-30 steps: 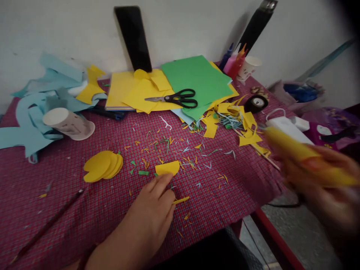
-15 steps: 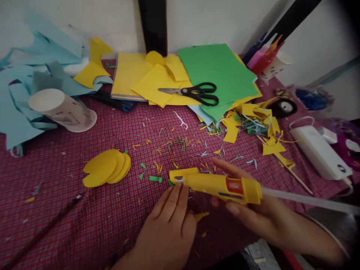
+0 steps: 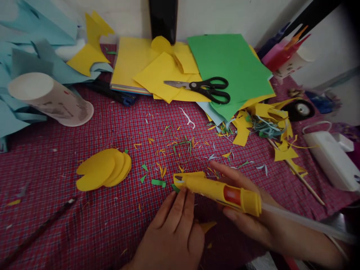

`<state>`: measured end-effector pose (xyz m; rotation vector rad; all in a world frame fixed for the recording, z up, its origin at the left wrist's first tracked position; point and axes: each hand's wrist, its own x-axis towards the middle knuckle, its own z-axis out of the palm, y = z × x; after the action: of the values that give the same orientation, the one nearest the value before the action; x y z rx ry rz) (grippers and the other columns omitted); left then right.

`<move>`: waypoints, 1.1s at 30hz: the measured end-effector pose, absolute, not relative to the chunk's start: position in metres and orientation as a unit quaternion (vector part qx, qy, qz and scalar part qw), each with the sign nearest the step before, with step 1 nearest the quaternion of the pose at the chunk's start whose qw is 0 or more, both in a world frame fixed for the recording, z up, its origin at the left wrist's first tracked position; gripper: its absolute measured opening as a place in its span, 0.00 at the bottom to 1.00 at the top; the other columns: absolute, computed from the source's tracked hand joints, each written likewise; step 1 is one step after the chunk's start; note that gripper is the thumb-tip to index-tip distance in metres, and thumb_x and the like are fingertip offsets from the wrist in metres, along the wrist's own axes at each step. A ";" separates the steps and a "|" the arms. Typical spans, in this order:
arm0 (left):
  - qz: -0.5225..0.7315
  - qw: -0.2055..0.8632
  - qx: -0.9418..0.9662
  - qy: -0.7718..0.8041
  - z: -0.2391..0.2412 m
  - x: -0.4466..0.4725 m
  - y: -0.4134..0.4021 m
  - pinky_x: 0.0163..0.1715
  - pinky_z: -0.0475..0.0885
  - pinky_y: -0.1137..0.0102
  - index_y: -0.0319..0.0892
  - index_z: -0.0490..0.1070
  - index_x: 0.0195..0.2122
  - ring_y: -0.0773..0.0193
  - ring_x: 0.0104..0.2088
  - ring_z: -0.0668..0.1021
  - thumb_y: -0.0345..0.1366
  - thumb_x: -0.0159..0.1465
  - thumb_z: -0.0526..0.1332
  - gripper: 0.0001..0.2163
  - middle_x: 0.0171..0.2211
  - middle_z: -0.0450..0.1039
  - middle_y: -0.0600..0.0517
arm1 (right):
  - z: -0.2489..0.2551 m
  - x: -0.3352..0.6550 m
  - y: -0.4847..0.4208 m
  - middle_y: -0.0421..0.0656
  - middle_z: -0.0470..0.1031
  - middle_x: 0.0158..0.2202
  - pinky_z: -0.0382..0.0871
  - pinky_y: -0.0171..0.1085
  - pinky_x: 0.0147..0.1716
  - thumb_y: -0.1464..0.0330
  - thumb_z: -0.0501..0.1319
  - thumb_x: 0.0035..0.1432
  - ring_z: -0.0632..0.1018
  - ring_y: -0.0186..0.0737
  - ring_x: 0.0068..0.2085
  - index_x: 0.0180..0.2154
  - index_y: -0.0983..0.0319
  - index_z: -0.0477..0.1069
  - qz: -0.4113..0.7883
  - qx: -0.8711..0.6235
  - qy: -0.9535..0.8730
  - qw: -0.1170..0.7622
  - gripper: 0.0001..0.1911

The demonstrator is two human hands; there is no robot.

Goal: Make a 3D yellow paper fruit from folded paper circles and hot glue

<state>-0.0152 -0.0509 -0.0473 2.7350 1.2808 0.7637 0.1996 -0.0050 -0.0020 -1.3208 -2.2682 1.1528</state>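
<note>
Fingers of the left hand [image 3: 172, 230] lie extended and pressed together, tips touching the near edge of the yellow paper piece [image 3: 194, 174]. The right hand [image 3: 247, 221] grips the glue gun [image 3: 222, 191]. Its long axis runs left-right, and its nozzle meets that piece from the right.

Counted two hands: left hand [image 3: 171, 232] at 6 o'clock, right hand [image 3: 247, 213] at 5 o'clock. One glue gun [image 3: 222, 191]. One pair of scissors [image 3: 205, 88], 12 o'clock. Two paper cups [image 3: 47, 99]: one lay at 10 o'clock, second cup [image 3: 295, 63] stood at 2 o'clock. One green sheet [image 3: 230, 63], 1 o'clock. Yellow discs [image 3: 104, 172], 8 o'clock, overlapped; at least three showed. One tape roll [image 3: 299, 109], 3 o'clock. One wooden skewer [image 3: 298, 176], 4 o'clock.
</note>
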 end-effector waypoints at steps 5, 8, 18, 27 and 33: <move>0.241 0.013 0.878 0.413 -0.047 -0.015 -0.051 0.52 0.64 0.64 0.42 0.65 0.26 0.57 0.48 0.78 0.30 0.68 0.44 0.16 0.44 0.78 0.44 | -0.001 0.204 -0.005 0.46 0.53 0.68 0.70 0.42 0.54 0.68 0.56 0.63 0.67 0.49 0.61 0.67 0.51 0.40 0.391 -0.446 -0.798 0.108 0.37; 0.238 0.006 0.879 0.413 -0.048 -0.015 -0.052 0.52 0.64 0.64 0.42 0.64 0.26 0.56 0.48 0.78 0.30 0.68 0.44 0.16 0.44 0.78 0.43 | 0.000 0.209 -0.005 0.46 0.53 0.68 0.69 0.43 0.55 0.67 0.55 0.63 0.67 0.49 0.61 0.67 0.50 0.40 0.388 -0.464 -0.789 0.104 0.36; 0.241 0.016 0.878 0.413 -0.047 -0.016 -0.050 0.53 0.61 0.65 0.43 0.65 0.25 0.58 0.48 0.77 0.30 0.68 0.44 0.16 0.42 0.79 0.45 | 0.001 0.200 0.000 0.45 0.58 0.66 0.71 0.39 0.53 0.69 0.56 0.62 0.70 0.45 0.59 0.67 0.51 0.39 0.409 -0.439 -0.790 0.125 0.38; 0.230 0.016 0.884 0.406 -0.047 -0.015 -0.049 0.53 0.62 0.64 0.43 0.66 0.28 0.57 0.49 0.76 0.32 0.67 0.47 0.13 0.44 0.78 0.44 | -0.002 0.208 -0.005 0.43 0.55 0.67 0.70 0.44 0.54 0.68 0.58 0.62 0.67 0.49 0.61 0.67 0.47 0.39 0.412 -0.458 -0.781 0.106 0.39; 0.221 0.018 0.890 0.399 -0.044 -0.019 -0.050 0.54 0.62 0.63 0.42 0.66 0.28 0.55 0.48 0.78 0.30 0.68 0.45 0.15 0.45 0.78 0.42 | -0.003 0.215 -0.016 0.44 0.57 0.66 0.71 0.43 0.53 0.67 0.56 0.63 0.70 0.48 0.59 0.67 0.47 0.38 0.425 -0.484 -0.759 0.093 0.38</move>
<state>-0.0187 -0.0500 -0.0443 2.7631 1.2405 0.6869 0.2147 -0.0164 -0.0029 -1.4379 -2.2539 1.2617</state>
